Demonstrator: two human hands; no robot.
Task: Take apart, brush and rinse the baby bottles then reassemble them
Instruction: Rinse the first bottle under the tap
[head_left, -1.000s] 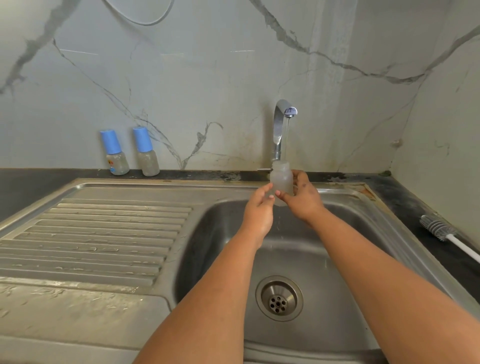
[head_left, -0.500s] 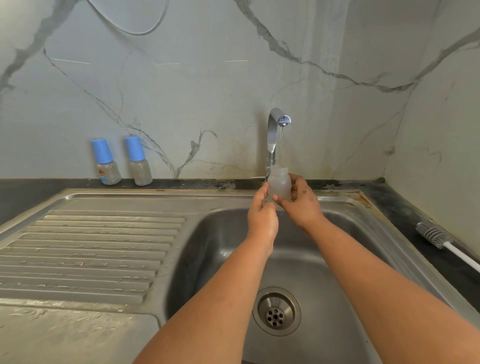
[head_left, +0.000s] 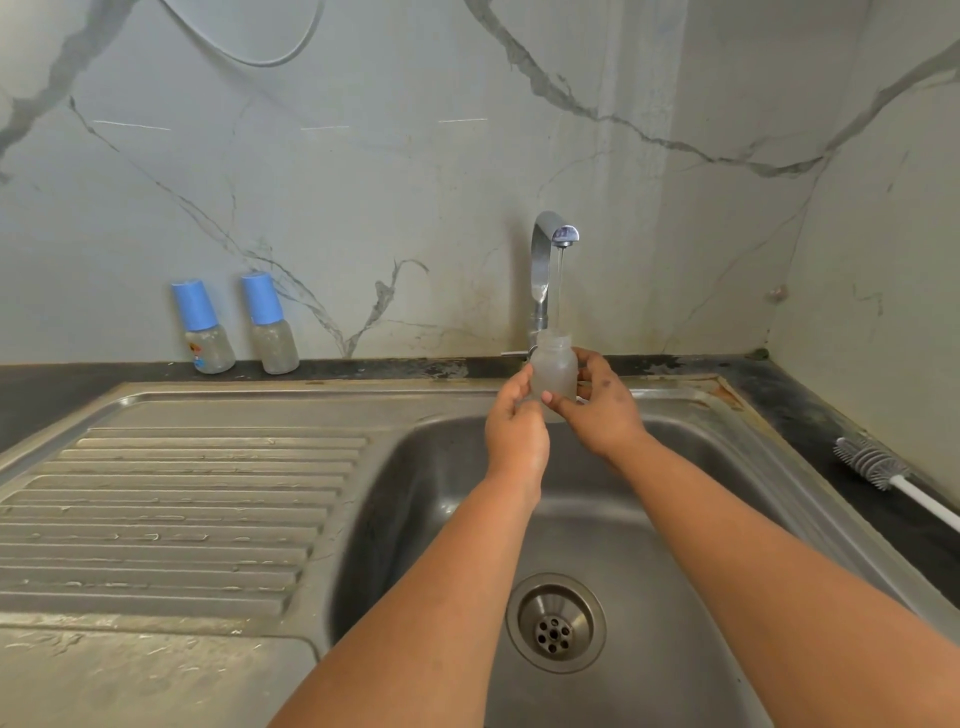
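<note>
Since a second ago my hands have barely shifted: my left hand (head_left: 517, 436) and right hand (head_left: 602, 410) both grip the uncapped, frosted bottle (head_left: 554, 369) upright under the tap's (head_left: 545, 270) thin stream, above the sink (head_left: 457, 499). Two blue-capped bottles (head_left: 236, 325) stand against the wall on the table (head_left: 62, 395), and a brush (head_left: 868, 462) lies at right.

Pale marble-veined wall (head_left: 395, 171) meets a dark countertop (head_left: 62, 389) around a steel sink (head_left: 218, 509) in a corner.
</note>
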